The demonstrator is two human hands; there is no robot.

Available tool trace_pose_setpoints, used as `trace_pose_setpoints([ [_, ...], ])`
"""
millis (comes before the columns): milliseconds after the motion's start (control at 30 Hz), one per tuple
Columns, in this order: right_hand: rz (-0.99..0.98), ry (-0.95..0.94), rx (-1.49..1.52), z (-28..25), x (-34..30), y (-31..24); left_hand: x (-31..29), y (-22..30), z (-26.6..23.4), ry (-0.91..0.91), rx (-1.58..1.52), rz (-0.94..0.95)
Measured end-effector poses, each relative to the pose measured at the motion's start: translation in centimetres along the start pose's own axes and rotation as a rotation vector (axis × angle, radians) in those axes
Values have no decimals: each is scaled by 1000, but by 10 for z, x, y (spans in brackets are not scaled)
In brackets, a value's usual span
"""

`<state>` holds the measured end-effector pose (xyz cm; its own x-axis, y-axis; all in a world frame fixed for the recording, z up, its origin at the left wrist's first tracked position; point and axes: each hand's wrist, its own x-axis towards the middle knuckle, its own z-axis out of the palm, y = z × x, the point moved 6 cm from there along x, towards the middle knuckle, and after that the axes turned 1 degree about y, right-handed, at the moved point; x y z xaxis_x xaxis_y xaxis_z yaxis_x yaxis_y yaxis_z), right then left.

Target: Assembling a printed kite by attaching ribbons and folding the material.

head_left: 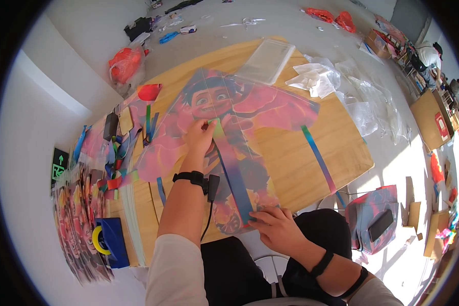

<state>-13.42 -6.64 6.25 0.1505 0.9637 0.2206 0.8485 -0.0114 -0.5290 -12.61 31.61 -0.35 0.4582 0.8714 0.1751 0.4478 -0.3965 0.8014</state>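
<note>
A pink kite (280, 108) printed with a cartoon figure lies spread across the wooden table (336, 127), its thin spars showing through. Down its middle runs a wide ribbon (231, 166), shading from green through purple to blue. My left hand (199, 136) pinches the green upper end near the printed figure's chest. At the blue lower end, by the table's near edge, my right hand (276, 228) has its fingers closed on the ribbon; the thumb is partly hidden. Narrower coloured tails (319, 158) hang from the kite's right wing, and another tail (161, 190) shows left of my forearm.
A clear plastic tray (266, 60) and crumpled plastic (319, 76) sit at the far edge. Ribbon scraps (118, 153) and a black box (110, 126) lie left, above a blue tape dispenser (115, 242). Printed sheets (79, 219) hang off that side. A phone (381, 225) rests lower right.
</note>
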Motion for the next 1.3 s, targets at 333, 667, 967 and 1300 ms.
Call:
trace_pose_setpoints([
  [333, 21, -18, 2, 1, 0, 0, 5, -5, -3, -76, -177, -81],
  [667, 40, -17, -16, 1, -4, 1, 18, 3, 3, -161, -438, 6],
  [967, 41, -18, -7, 0, -3, 1, 20, -2, 10, -146, -186, 21],
  [1300, 63, 19, 14, 2, -6, 4, 19, -3, 14, -161, -249, -40],
])
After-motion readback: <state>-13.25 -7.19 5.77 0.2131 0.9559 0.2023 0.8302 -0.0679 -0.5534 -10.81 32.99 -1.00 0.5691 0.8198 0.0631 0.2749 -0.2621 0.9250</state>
